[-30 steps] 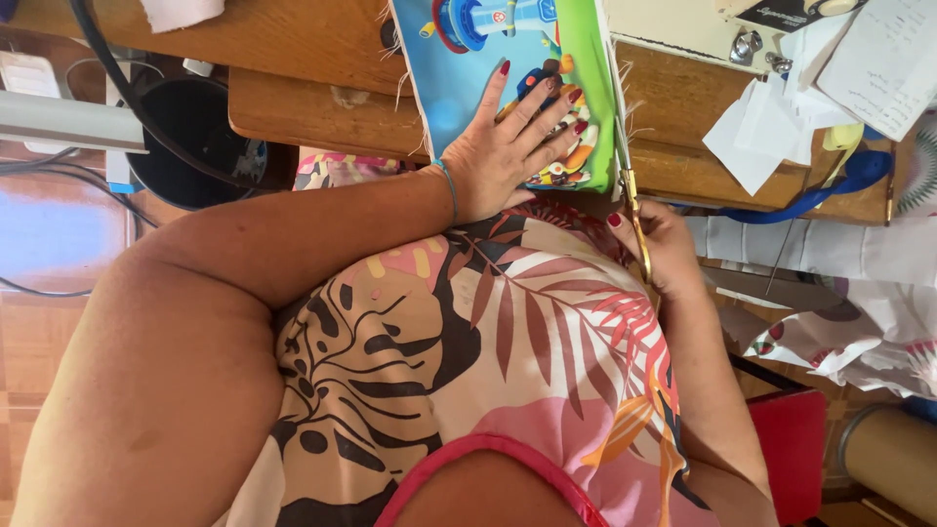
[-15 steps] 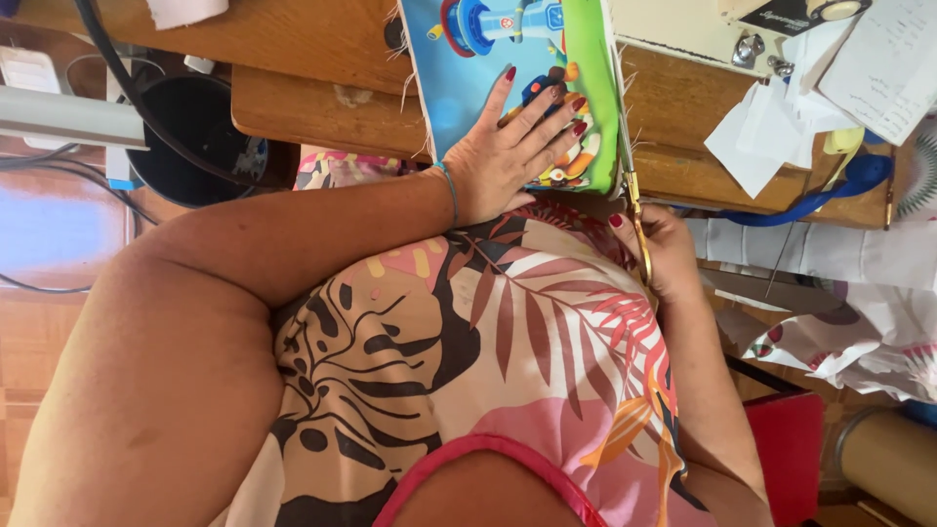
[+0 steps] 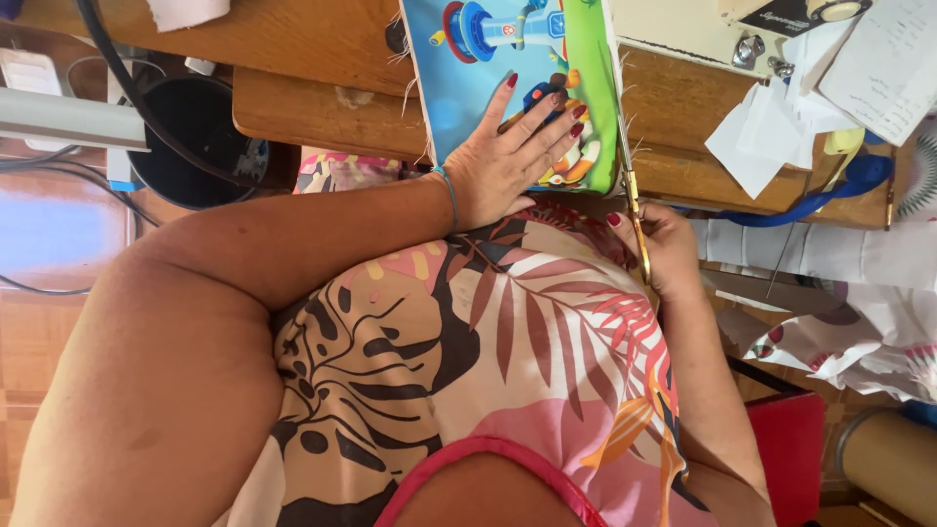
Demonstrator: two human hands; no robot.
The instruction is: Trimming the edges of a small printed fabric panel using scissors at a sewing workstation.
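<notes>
A piece of printed fabric (image 3: 508, 59) lies flat on the wooden tabletop (image 3: 293, 49), hanging slightly over its near edge. The cloth is mostly bright blue with a lime-green band down its right side and a cartoon print in red, blue and orange. It looks smooth and slightly glossy, and its cut edges are frayed, with loose pale threads standing out along the left and right borders.

The left hand (image 3: 512, 161) lies open and palm down on the lower part of the fabric, fingers spread and pressing it flat; the nails are painted dark red and a thin blue band circles the wrist. The right hand (image 3: 659, 249) sits just right of the fabric's green edge, near the tabletop's near edge, closed around the handles of a pair of scissors (image 3: 632, 210). The handles are gold-coloured metal and the slim blades point away from the person, running right along the fabric's right edge.

The tabletop is worn brown wood with a rounded edge and a pale chipped spot. To the far right lie loose white paper sheets (image 3: 781, 137), some folded, and a blue ribbon (image 3: 830, 195) curving over the edge. To the right, below the tabletop, hangs white fabric (image 3: 859, 342) with a floral print. At left, under the tabletop, stands a dark round bin (image 3: 195, 146) with a black cable (image 3: 107, 59) passing over it.
</notes>
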